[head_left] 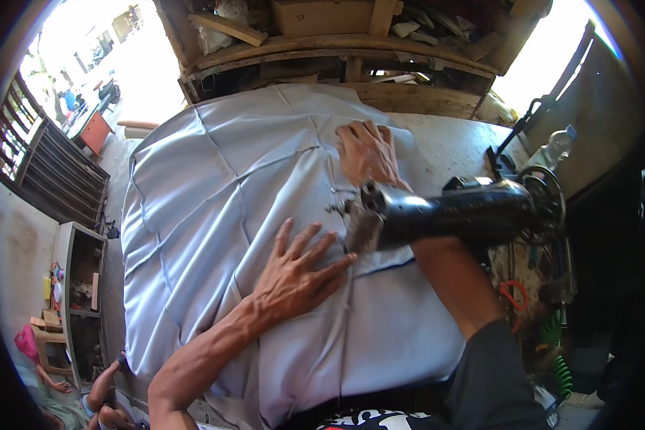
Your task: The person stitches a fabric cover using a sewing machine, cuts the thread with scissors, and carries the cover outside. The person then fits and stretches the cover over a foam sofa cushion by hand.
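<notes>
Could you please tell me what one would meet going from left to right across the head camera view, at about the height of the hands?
Small wooden shelf unit → large grey fabric → left hand flat on the fabric → black sewing machine → clear plastic bottle.

Pale grey-blue fabric (pixel 215 215) – plain, no print, darker stitched seam lines crossing it, dark blue piping at edge just below sewing machine (pixel 451 211). Sewing machine glossy black. Right of machine: orange loop (pixel 512 295), green coiled cord (pixel 555 355). Behind machine: brown wooden shelves (pixel 351 54). Far left of machine – red stool (pixel 95 132), pink cloth (pixel 27 342).
</notes>
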Demonstrator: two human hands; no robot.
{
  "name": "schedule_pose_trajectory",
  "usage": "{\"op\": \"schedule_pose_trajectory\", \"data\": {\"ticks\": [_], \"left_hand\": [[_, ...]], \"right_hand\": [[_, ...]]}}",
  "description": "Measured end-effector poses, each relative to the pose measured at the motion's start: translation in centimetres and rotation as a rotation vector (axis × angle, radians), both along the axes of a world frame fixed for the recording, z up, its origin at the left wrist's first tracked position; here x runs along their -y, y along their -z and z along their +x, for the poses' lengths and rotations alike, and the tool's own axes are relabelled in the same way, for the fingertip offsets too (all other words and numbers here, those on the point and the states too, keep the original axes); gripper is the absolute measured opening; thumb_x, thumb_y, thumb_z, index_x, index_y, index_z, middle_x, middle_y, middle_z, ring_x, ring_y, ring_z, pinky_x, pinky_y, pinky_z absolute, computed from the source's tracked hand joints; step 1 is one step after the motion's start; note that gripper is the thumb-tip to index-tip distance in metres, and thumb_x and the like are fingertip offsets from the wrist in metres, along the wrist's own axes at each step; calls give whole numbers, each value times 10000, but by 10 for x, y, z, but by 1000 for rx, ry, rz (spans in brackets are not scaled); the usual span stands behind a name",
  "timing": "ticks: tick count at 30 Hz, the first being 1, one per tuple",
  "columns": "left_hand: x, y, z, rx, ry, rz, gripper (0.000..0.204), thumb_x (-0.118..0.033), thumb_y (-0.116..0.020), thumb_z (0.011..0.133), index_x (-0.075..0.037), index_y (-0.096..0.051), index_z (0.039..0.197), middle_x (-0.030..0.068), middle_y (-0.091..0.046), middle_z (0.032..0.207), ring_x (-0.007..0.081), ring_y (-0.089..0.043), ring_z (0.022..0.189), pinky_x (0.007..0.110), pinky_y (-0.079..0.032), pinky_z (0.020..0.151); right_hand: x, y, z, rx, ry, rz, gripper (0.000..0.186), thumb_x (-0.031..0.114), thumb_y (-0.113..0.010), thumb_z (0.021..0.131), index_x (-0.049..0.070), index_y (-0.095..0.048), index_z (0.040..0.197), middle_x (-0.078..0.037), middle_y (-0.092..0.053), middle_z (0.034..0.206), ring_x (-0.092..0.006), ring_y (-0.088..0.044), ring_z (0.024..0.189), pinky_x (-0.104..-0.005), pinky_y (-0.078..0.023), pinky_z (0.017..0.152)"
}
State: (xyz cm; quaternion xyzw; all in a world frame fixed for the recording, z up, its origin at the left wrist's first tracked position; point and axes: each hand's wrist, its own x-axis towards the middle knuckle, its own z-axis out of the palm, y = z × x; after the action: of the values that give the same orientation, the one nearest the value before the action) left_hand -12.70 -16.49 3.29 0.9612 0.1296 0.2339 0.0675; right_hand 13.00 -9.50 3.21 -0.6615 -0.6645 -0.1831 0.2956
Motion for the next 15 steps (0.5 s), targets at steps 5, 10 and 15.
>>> {"op": "schedule_pose_trajectory", "data": {"ticks": [5,10,15], "left_hand": [[123,-34,-76,19,-370,-314,234,-50,-678,851,-15,-699,1081,171,-647,977,339,-625,887,457,-479,878],[274,35,-140,131,-759,-637,266,-58,-660,870,10,-641,1126,205,-607,953,405,-611,855,489,-466,850],[287,96,-162,54,-923,-430,315,-133,-658,915,28,-616,1182,230,-630,1025,497,-591,944,511,-467,903]], "right_hand": [[163,-7,-23,-107,-158,-231,163,136,-658,866,78,-676,1018,-96,-663,1027,-290,-622,1029,-486,-412,977],[292,-30,-84,-189,-215,-277,249,172,-688,887,52,-690,1106,-113,-682,1131,-277,-621,1131,-468,-413,1049],[340,3,-100,-217,-230,-339,331,252,-669,951,79,-689,1234,-114,-667,1291,-289,-595,1255,-482,-379,1127]]}}
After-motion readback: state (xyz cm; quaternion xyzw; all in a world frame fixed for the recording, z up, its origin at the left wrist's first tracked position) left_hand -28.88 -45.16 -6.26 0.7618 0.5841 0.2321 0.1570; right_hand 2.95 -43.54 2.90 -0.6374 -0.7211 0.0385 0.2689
